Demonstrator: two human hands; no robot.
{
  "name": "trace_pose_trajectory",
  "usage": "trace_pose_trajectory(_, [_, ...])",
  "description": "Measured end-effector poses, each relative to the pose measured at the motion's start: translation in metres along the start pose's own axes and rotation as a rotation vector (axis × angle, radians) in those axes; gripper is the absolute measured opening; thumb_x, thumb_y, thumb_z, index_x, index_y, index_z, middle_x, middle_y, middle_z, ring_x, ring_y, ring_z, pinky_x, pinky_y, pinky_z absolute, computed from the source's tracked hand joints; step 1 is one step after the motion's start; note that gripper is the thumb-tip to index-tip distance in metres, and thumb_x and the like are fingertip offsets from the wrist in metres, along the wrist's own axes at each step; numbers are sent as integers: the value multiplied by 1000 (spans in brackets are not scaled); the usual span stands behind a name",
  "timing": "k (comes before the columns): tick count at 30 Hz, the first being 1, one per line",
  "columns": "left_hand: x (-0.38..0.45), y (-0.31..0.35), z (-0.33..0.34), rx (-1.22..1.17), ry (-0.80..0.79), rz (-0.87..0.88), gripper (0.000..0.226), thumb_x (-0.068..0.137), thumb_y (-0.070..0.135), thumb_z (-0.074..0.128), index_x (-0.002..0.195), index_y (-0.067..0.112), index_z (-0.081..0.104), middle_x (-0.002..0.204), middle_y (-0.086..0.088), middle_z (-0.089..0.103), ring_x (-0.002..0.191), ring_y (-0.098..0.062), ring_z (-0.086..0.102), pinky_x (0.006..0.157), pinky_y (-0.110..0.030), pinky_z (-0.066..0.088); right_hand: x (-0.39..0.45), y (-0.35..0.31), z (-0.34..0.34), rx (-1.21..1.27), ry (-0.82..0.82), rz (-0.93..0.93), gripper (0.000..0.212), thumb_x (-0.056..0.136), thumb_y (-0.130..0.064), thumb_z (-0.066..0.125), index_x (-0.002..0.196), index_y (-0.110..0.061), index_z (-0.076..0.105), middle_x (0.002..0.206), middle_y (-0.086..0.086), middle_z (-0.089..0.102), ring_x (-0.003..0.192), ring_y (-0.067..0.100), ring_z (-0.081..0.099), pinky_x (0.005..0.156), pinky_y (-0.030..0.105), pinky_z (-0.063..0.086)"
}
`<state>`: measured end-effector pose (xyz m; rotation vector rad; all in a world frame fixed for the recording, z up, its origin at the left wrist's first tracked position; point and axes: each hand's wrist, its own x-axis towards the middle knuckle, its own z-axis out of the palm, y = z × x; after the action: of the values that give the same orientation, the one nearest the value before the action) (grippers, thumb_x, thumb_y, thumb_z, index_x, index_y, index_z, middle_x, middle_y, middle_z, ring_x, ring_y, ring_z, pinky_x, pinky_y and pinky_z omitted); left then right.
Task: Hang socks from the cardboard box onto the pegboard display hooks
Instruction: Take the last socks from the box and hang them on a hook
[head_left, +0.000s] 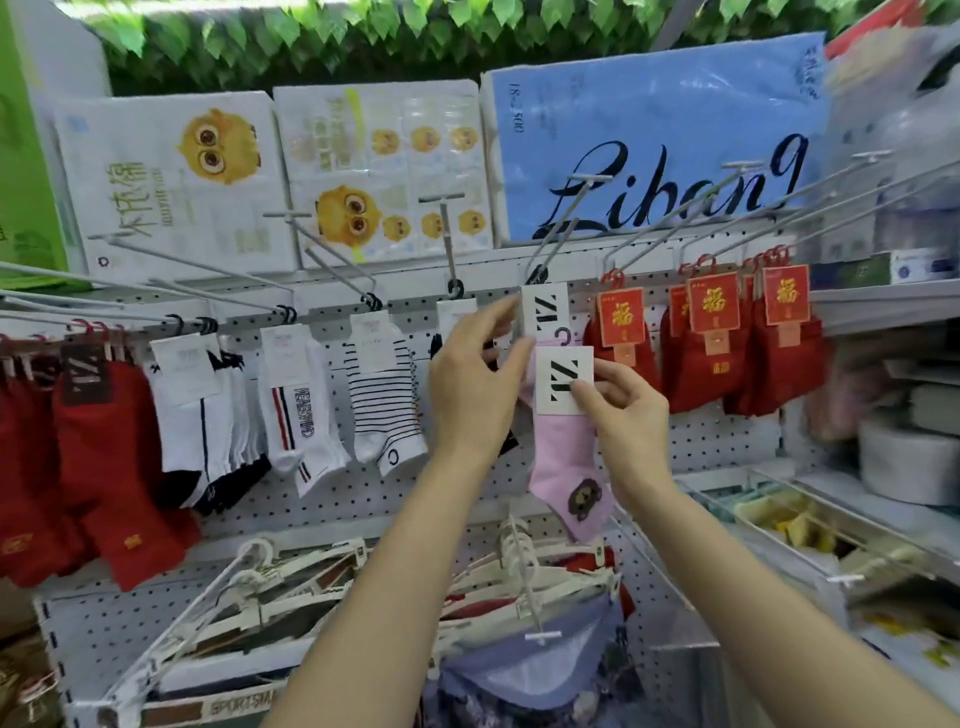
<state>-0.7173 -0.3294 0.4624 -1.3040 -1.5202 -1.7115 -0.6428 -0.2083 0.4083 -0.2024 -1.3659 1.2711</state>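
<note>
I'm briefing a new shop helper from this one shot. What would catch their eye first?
Dead centre, both hands work a pink ankle sock with a bear patch: the right hand pinches its white "ZZ" card, the left hand reaches beside it. Bright red socks with gold-lettered red tags hang just to the right on the white pegboard. Above sits a large blue "Libang" pack.

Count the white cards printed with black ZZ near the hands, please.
2: one ZZ card hangs on the hook above the left hand; the other ZZ card is pinched by the right hand. More may hide behind.
</note>
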Motion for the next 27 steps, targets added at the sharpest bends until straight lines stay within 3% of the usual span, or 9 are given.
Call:
trace_pose_trajectory(3, [27, 17, 14, 55, -4, 94, 43, 87, 16, 73, 128, 24, 65, 118, 9, 68, 106, -3, 65, 93, -33, 55, 19, -4, -2, 19, 7, -3, 26, 89, -9, 69, 114, -15, 67, 93, 4, 76, 92, 21, 72, 87, 39, 59])
trace_pose_trajectory(8, [60, 30, 30, 93, -9, 178, 42, 86, 14, 73, 126, 22, 66, 116, 9, 69, 105, -3, 65, 92, -36, 55, 49, -14, 4, 60, 35, -59, 28, 88, -11, 71, 110, -28, 64, 88, 13, 74, 86, 24, 72, 87, 45, 56])
trace_pose_trajectory(13, [71, 30, 40, 61, 2, 216, 33, 85, 11, 73, 116, 19, 66, 97, 18, 69, 96, 2, 68, 91, -34, 56, 72, -24, 14, 83, 28, -136, 29, 87, -12, 72, 107, -33, 64, 71, 2, 62, 70, 12, 57, 70, 28, 48])
trace_pose_trajectory(16, [73, 26, 40, 49, 20, 245, 23, 87, 10, 73, 107, 15, 66, 95, 14, 71, 92, 2, 69, 87, -31, 58, 85, -27, 20, 65, 14, -173, 30, 87, -11, 72, 110, -28, 64, 65, -6, 57, 65, 8, 52, 65, 22, 45])
trace_pose_trajectory(18, [76, 26, 39, 89, 10, 291, 17, 88, 11, 72, 104, 14, 68, 96, 11, 72, 91, 0, 69, 87, -31, 58, 91, -26, 24, 42, 10, -188, 31, 87, -10, 72, 111, -28, 65, 71, 0, 56, 69, 10, 53, 68, 21, 47])
trace_pose_trajectory(21, [82, 28, 37, 156, 12, 331, 14, 87, 11, 71, 100, 15, 72, 92, 13, 72, 86, -1, 69, 82, -19, 56, 96, -18, 27, 3, -3, -187, 33, 86, -10, 73, 114, -26, 66, 76, 12, 62, 73, 14, 58, 73, 22, 50])
trace_pose_trajectory(23, [86, 30, 37, 179, 18, 346, 11, 87, 11, 71, 97, 15, 73, 87, 13, 72, 82, -1, 69, 76, -14, 54, 101, -11, 27, -37, -17, -168, 35, 85, -10, 73, 118, -21, 68, 72, 3, 65, 69, 5, 59, 68, 17, 49])
trace_pose_trajectory(25, [88, 30, 37, 177, 20, 348, 9, 87, 11, 70, 94, 14, 74, 83, 11, 72, 80, -2, 69, 74, -15, 53, 105, -5, 27, -83, -8, -159, 36, 85, -10, 73, 120, -18, 69, 65, -17, 55, 59, -6, 51, 61, 9, 40])
trace_pose_trajectory(27, [88, 29, 38, 180, 28, 345, 7, 88, 11, 70, 93, 14, 74, 80, 10, 72, 79, -2, 69, 73, -17, 54, 106, -4, 28, -102, -8, -152, 38, 84, -11, 73, 121, -18, 69, 66, -19, 55, 61, -7, 53, 64, 11, 42])
